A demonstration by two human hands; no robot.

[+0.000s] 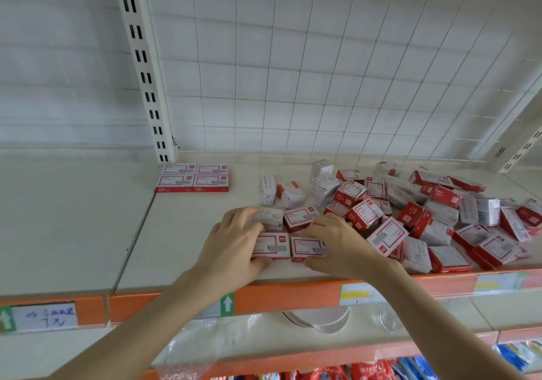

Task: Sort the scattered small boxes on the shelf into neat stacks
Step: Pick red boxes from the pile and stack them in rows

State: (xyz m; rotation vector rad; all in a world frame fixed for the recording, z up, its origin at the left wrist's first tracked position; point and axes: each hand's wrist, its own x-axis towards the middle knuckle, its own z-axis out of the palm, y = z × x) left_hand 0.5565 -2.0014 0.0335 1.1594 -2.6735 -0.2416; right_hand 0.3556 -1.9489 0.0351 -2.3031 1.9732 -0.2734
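Near the front edge of the shelf (181, 233), a block of four boxes (306, 247) lies flat, two by two, long sides running left to right along the edge. Three show red-framed labels upward and the back-left one a white face. The left hand (234, 241) and right hand (337, 244) clamp the block from either side, thumbs at its front and fingers curled over the back row. A finished square of boxes (192, 177) sits by the slotted upright (146, 86). A jumbled pile (425, 218) crowds the right hand, with two loose boxes (268, 189) just behind.
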